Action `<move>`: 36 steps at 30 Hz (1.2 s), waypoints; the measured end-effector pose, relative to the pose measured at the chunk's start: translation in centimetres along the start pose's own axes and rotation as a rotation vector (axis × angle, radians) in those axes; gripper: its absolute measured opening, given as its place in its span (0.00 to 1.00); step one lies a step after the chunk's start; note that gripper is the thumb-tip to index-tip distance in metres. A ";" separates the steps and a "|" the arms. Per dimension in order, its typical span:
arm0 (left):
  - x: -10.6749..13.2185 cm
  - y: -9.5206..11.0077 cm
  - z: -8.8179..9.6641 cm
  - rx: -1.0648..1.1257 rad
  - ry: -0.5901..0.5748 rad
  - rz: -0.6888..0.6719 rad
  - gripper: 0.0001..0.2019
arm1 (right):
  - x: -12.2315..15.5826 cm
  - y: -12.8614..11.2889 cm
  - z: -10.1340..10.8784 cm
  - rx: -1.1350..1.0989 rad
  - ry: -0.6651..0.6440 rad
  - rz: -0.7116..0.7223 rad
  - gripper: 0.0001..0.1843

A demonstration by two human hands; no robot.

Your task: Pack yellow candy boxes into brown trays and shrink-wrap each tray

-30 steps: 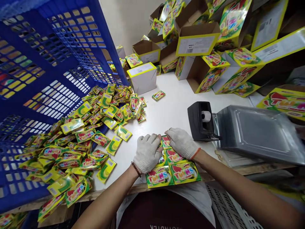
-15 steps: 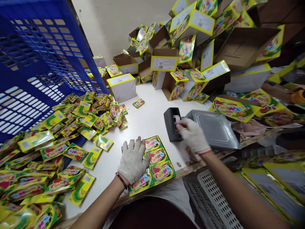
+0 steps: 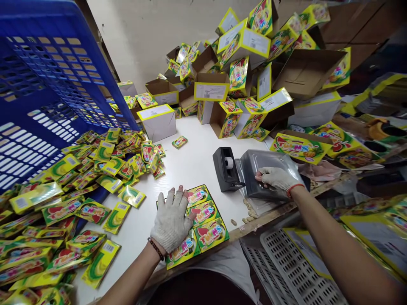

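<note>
The packs [image 3: 212, 234] lie side by side at the worktop's [image 3: 194, 157] near edge, long sides crosswise, under the flat, spread left hand [image 3: 171, 222]. The right hand [image 3: 277, 180], over the plastic trays [image 3: 251, 173], has its grip drawn together; on what, if anything, I cannot tell. From it the packs lie leftward; open worktop parts them from the tape dispenser [image 3: 219, 171].

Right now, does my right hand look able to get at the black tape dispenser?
Probably yes: your right hand is over the clear plastic stack right beside the tape dispenser, and nothing tall seems to stand between them.
</note>
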State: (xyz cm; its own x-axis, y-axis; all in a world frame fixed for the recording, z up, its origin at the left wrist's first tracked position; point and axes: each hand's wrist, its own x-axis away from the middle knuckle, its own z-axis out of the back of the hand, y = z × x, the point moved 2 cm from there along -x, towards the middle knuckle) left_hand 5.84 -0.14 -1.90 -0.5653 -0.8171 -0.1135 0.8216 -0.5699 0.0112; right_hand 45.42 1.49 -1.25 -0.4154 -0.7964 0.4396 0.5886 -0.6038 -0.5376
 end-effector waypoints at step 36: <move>-0.2 0.2 0.5 0.014 -0.052 0.018 0.30 | 0.2 -0.7 0.0 -0.002 0.051 -0.015 0.09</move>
State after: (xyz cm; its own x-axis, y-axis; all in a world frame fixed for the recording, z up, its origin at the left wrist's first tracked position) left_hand 6.05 -0.12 -1.33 -0.5537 -0.8304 -0.0616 0.8308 -0.5560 0.0271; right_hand 44.89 1.70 -0.81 -0.4590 -0.7882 0.4099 0.5807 -0.6154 -0.5330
